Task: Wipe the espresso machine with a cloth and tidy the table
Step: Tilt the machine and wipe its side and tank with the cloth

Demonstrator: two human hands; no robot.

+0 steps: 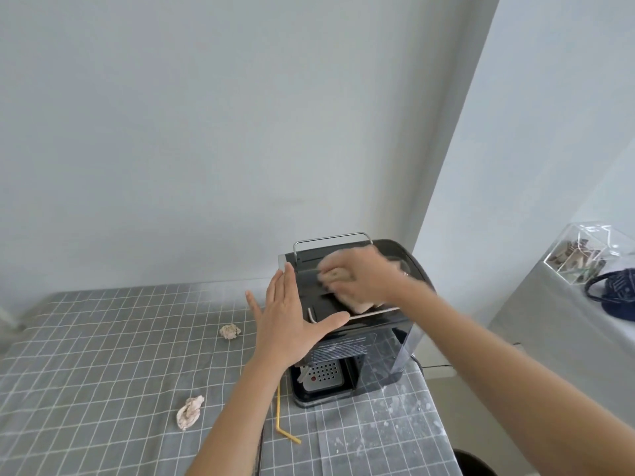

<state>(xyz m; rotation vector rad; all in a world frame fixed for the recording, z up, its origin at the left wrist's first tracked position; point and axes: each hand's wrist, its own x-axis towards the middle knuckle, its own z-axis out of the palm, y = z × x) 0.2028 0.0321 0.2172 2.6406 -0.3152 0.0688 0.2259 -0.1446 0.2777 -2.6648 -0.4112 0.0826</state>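
A black espresso machine [347, 348] stands at the table's right side, with a metal rail along the back of its top. My right hand [364, 276] is blurred on the machine's top, shut on a pale cloth [359, 304] pressed against the surface. My left hand [292, 317] is flat and open, fingers spread, resting against the machine's left front corner. Two crumpled paper wads lie on the tablecloth: one [230, 330] left of the machine, another [189, 412] nearer me. A yellow bent straw [280, 417] lies in front of the machine.
The table [103, 355] wears a grey checked cloth, with white smears on it to the machine's right. A second table at the right holds a clear plastic box [580, 255] and a dark blue bag [615, 293]. A dark round bin rim [474, 462] shows at the bottom.
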